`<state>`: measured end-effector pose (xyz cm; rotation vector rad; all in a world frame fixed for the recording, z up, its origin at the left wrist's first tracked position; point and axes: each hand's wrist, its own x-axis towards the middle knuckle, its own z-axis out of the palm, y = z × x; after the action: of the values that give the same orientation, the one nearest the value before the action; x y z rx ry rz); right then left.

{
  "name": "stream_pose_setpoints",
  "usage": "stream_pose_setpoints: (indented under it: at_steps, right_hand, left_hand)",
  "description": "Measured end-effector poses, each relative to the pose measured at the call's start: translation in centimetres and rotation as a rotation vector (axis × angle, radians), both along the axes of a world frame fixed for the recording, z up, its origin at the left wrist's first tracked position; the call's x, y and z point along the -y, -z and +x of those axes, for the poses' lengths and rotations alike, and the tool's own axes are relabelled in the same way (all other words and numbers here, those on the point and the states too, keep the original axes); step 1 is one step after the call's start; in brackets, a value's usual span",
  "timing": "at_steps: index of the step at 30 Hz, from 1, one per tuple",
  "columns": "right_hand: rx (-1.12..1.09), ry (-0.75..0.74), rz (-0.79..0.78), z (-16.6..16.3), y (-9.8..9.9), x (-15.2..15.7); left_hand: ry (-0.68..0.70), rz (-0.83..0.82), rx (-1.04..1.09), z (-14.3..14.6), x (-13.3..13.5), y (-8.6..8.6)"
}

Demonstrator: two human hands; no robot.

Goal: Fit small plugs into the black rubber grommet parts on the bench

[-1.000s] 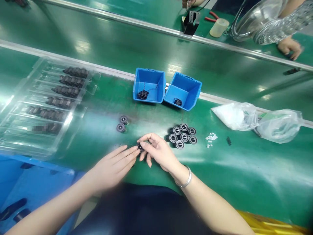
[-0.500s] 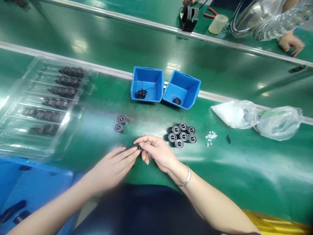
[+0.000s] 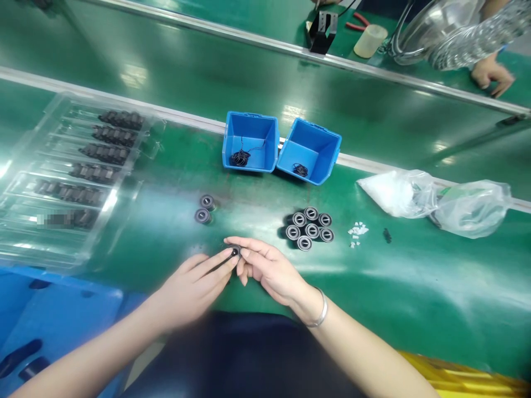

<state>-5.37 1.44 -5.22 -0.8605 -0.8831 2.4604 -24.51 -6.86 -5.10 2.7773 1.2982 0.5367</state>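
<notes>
Just above the front part of the green bench, my two hands meet at a small round black part (image 3: 235,252), mostly hidden by fingers. My left hand (image 3: 198,284) has its fingertips pressed on the part from the left. My right hand (image 3: 271,268) pinches its right side between thumb and fingers. Beyond my left hand stand two black cylinders (image 3: 203,215), upright with slotted round tops. A cluster of several like cylinders (image 3: 312,230) stands past my right hand.
Two blue bins (image 3: 250,141) with black cord bundles stand at the bench's back. Clear trays (image 3: 62,243) with rows of black parts lie left. To the right are white bits (image 3: 357,229), a small black piece (image 3: 387,236) and plastic bags (image 3: 398,193). Across, a co-worker's hand (image 3: 493,74) rests.
My right hand has shifted slightly right and down, and its thumb has moved off the top of the small black part, which now shows more. My left hand stays on it.
</notes>
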Motion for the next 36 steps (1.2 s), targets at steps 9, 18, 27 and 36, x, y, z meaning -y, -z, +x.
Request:
stream_pose_setpoints:
  at_steps: [9,18,27,36]
  right_hand:
    - [-0.103,-0.135,-0.035,0.4,0.0,-1.0]
    - [0.050,-0.130,-0.044,-0.6,-0.2,-1.5]
    - [0.022,-0.124,-0.048,-0.7,-0.3,-1.6]
    - [0.063,-0.113,-0.002,-1.0,-0.2,-1.4]
  left_hand:
    - [-0.026,-0.016,0.034,0.2,0.1,-0.2]
    - [0.017,-0.091,0.052,0.0,-0.2,0.0]
    - [0.002,-0.049,-0.004,0.3,-0.3,-0.4]
    - [-0.008,-0.034,0.019,-0.2,0.3,0.3]
